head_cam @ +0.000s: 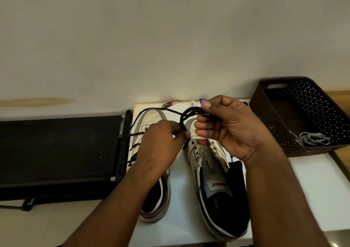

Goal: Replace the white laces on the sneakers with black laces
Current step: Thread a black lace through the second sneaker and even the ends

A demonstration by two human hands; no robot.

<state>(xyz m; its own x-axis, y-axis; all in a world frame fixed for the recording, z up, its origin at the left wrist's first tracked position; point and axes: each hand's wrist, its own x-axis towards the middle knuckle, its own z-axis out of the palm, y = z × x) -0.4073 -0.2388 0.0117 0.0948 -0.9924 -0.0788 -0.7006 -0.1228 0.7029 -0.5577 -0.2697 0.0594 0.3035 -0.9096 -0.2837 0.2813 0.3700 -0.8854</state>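
Note:
Two white sneakers stand side by side on a white table (312, 190), toes pointing away from me. The left sneaker (155, 190) carries a black lace (135, 146) threaded through its eyelets. The right sneaker (214, 180) shows bare eyelets and an open tongue. My right hand (227, 129) grips a bundled black lace (191, 112) above the right sneaker's toe. My left hand (161, 146) pinches a strand of that lace between the two shoes. White laces (312, 139) lie inside the brown basket.
A brown perforated basket (274, 125) sits at the table's back right. A black flat machine (56, 157) lies on the floor to the left. A small orange tool (169, 103) and a blue item (203, 100) rest at the table's far edge by the wall.

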